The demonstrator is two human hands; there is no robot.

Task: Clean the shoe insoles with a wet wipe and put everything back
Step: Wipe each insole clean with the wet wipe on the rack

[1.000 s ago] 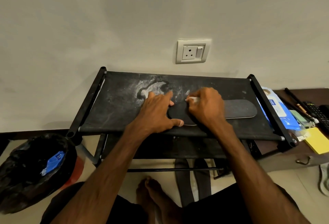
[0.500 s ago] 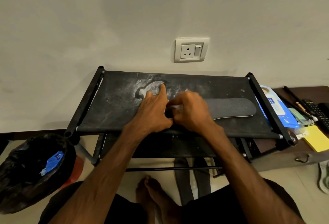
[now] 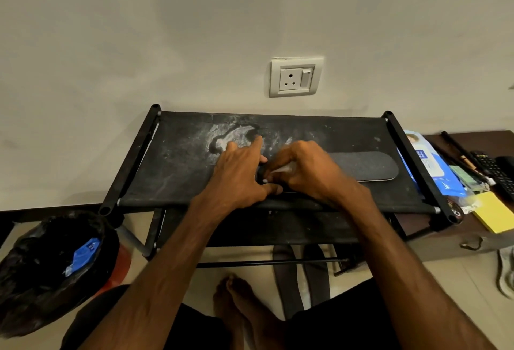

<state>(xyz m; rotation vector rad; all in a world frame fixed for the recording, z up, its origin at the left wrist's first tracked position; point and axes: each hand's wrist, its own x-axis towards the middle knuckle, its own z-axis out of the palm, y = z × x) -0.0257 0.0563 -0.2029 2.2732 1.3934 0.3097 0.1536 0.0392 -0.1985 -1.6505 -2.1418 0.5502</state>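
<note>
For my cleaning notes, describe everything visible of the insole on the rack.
The insole is dark grey and long, with a rounded right end, a grainy top and a thin pale near edge. It lies flat on the fabric top of the rack. Its left part is hidden under both hands: the left hand touches it, the right hand holds a white wipe on it.

a white wall socket (image 3: 295,77) with one switch was mounted on the pale wall (image 3: 167,30). at floor level on the left stood a bin (image 3: 33,280) lined with a black bag; a blue wrapper (image 3: 82,256) lay inside it. on the right, a low brown cabinet (image 3: 445,241) carried a yellow note pad (image 3: 493,212) at its front edge, with a black remote control (image 3: 492,171) behind it.
</note>
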